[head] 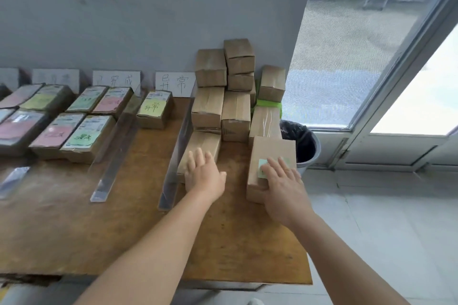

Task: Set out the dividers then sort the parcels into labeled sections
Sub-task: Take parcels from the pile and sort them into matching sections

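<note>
Forearms reach out over the wooden table (74, 230). Right hand (282, 188) lies flat, fingers spread, on a brown parcel (275, 148) at the table's right edge, covering part of its green label (262, 164). Left hand (203, 176) is open too, palm down on the near end of another parcel (203, 142) just beside a clear divider (177, 153). A second divider (116, 158) stands further left. Beyond the hands, unsorted parcels (223, 96) are stacked against the wall. Left of them, sorted parcels (74, 126) with pink, green and yellow labels lie before white section cards (174, 83). A bin (303, 146) sits past the table.
</note>
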`<action>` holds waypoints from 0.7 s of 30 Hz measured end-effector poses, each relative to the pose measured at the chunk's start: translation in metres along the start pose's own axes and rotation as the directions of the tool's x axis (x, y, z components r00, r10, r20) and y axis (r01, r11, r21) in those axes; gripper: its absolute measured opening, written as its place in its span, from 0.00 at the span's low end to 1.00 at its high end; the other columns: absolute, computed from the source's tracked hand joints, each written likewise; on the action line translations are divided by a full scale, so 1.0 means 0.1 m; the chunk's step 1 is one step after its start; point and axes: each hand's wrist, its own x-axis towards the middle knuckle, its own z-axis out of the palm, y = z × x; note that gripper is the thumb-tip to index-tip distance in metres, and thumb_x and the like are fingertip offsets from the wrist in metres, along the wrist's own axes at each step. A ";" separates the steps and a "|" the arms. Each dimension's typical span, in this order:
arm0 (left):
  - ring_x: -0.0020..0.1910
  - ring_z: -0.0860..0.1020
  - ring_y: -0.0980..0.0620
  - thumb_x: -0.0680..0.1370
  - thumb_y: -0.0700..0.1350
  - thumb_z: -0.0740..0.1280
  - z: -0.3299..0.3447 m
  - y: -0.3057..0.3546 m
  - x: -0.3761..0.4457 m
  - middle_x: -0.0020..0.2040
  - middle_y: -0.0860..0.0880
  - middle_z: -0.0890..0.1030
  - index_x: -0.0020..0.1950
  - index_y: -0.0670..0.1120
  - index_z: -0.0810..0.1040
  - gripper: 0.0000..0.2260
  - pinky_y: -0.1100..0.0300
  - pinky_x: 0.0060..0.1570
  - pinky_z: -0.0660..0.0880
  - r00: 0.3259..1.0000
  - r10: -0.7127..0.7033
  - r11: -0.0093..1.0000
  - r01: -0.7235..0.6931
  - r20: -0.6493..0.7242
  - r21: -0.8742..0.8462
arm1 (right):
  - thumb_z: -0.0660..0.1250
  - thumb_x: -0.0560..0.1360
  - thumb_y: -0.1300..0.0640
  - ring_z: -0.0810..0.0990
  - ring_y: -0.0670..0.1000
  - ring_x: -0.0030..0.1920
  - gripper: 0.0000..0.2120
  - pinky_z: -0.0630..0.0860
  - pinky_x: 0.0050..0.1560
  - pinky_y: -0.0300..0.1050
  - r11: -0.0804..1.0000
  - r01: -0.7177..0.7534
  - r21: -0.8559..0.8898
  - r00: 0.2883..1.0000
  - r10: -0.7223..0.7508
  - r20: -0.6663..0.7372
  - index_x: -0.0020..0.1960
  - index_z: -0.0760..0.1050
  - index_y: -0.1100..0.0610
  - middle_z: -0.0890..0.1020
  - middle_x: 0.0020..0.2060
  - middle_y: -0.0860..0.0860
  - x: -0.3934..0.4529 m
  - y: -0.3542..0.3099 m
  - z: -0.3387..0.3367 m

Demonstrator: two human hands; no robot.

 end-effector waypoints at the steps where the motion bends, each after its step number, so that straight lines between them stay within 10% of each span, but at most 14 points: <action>1: 0.78 0.40 0.41 0.82 0.55 0.58 -0.01 -0.01 0.04 0.80 0.43 0.42 0.80 0.47 0.48 0.31 0.46 0.75 0.44 0.999 -0.025 0.999 0.024 0.022 0.037 | 0.56 0.78 0.58 0.38 0.49 0.78 0.28 0.36 0.74 0.47 1.000 0.017 -0.015 1.000 -0.017 0.003 0.76 0.54 0.50 0.47 0.79 0.46 0.02 -0.03 0.00; 12: 0.77 0.44 0.38 0.80 0.56 0.61 0.15 0.08 -0.15 0.79 0.48 0.47 0.78 0.57 0.53 0.28 0.39 0.73 0.48 1.000 0.016 1.000 -0.016 0.023 -0.015 | 0.57 0.79 0.46 0.39 0.49 0.78 0.30 0.34 0.73 0.59 0.999 -0.014 -0.035 1.000 0.014 0.012 0.78 0.50 0.46 0.47 0.78 0.42 0.08 -0.17 0.10; 16: 0.72 0.60 0.38 0.78 0.53 0.65 0.10 0.08 -0.09 0.74 0.48 0.58 0.73 0.57 0.62 0.24 0.41 0.71 0.59 0.999 -0.024 0.996 0.021 -0.035 -0.086 | 0.57 0.80 0.46 0.39 0.49 0.78 0.31 0.33 0.73 0.58 0.999 -0.016 -0.051 1.000 0.017 0.012 0.78 0.47 0.46 0.45 0.78 0.43 0.04 -0.18 0.09; 21: 0.57 0.72 0.46 0.78 0.53 0.65 -0.04 0.00 -0.19 0.67 0.48 0.61 0.70 0.58 0.61 0.23 0.52 0.59 0.73 0.992 -0.116 0.876 0.080 -0.046 -0.476 | 0.56 0.80 0.43 0.36 0.48 0.77 0.32 0.30 0.72 0.55 0.999 -0.037 -0.031 0.999 0.036 -0.030 0.79 0.46 0.48 0.44 0.79 0.45 -0.13 -0.27 0.07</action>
